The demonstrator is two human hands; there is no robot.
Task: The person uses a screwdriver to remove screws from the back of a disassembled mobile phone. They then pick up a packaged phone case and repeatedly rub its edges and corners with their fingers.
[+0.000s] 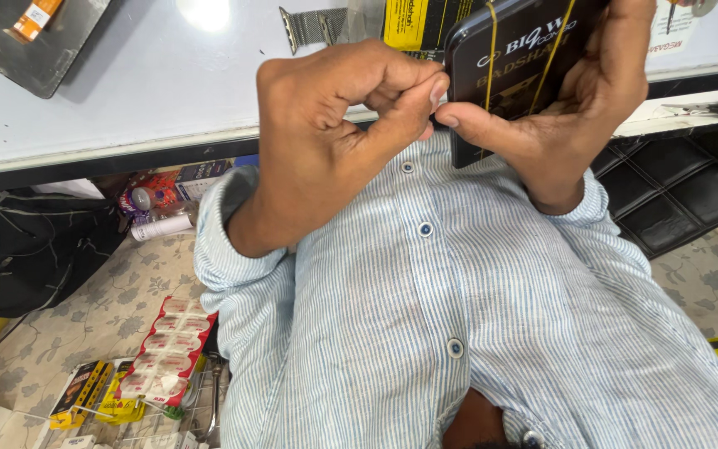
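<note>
My right hand (571,100) holds a flat black packet (513,58) with yellow bands stretched around it, raised close to my chest. My left hand (334,133) is closed with its fingertips pinched against the packet's lower left corner, next to my right thumb. Whether something small sits between the pinched fingers cannot be made out. Below both hands my blue-and-white striped shirt (459,316) fills the middle of the view.
A white worktop (126,91) runs along the top, with a metal mesh watch strap (313,25), a dark tray (35,50) and scissors (716,108). A black padded seat (666,191) is at right. Red-white blister packs (168,349) and small boxes lie on the patterned floor.
</note>
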